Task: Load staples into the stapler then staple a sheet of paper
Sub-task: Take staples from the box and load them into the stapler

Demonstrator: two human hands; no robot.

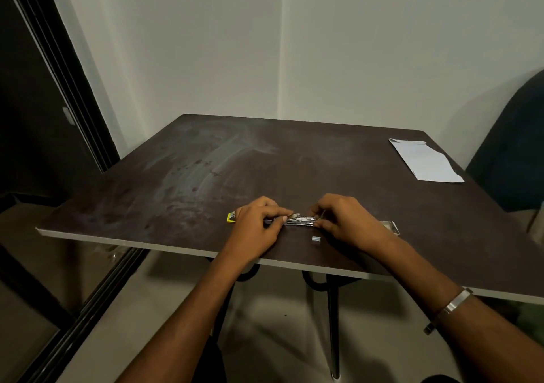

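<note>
A small metal stapler lies on the dark table near its front edge, between both hands. My left hand grips its left end with thumb and fingers curled over it. My right hand pinches at its right end; whether it holds staples is too small to tell. A short strip of staples lies loose on the table just in front of my right hand. A white sheet of paper rests at the far right corner.
A yellow item peeks out left of my left hand. A flat metallic piece or box lies behind my right wrist. A dark chair stands to the right, and a dark door frame runs along the left.
</note>
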